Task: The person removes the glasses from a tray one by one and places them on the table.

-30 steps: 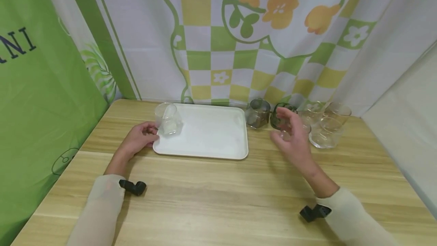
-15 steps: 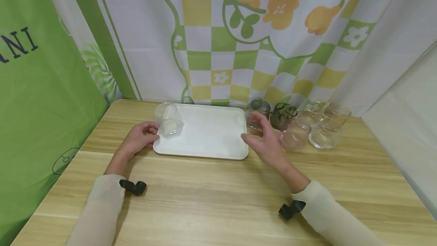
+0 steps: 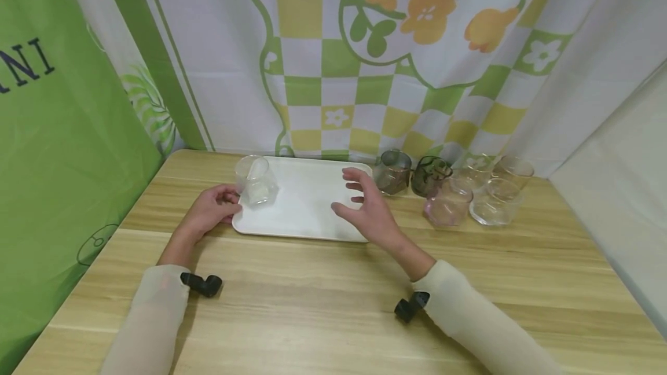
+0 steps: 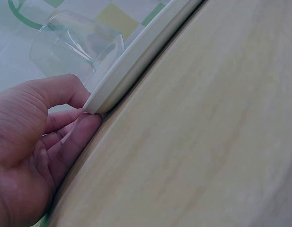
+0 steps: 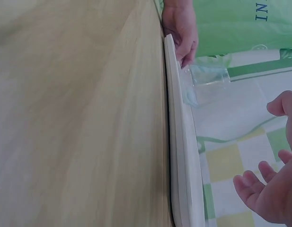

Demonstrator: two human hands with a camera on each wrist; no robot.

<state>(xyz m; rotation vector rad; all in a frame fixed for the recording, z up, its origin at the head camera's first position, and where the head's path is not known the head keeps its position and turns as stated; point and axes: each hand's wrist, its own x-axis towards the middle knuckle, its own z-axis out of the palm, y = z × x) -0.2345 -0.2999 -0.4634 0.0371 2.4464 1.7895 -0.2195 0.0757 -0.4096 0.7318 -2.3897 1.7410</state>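
A white rectangular tray (image 3: 302, 201) lies on the wooden table, with a clear drinking glass (image 3: 257, 183) standing at its left end. My left hand (image 3: 211, 211) pinches the tray's left edge; in the left wrist view the thumb is on the rim and fingertips (image 4: 86, 127) reach under it. Above the tray's right part hovers my right hand (image 3: 368, 213), its fingers spread in a loose curve and holding nothing. It covers part of the tray's right edge in the head view. In the right wrist view its fingers (image 5: 252, 187) are apart from the tray.
Right of the tray stand a grey glass (image 3: 393, 173), a dark green glass (image 3: 430, 176), a pinkish glass (image 3: 449, 204), a clear glass (image 3: 492, 204) and an amber-tinted glass (image 3: 516, 172). A patterned curtain (image 3: 339, 62) hangs behind the wooden table (image 3: 292, 305).
My right hand has moved left, away from the coloured glasses, to over the tray's right part. My left hand, the tray and the glass on it have stayed in place.
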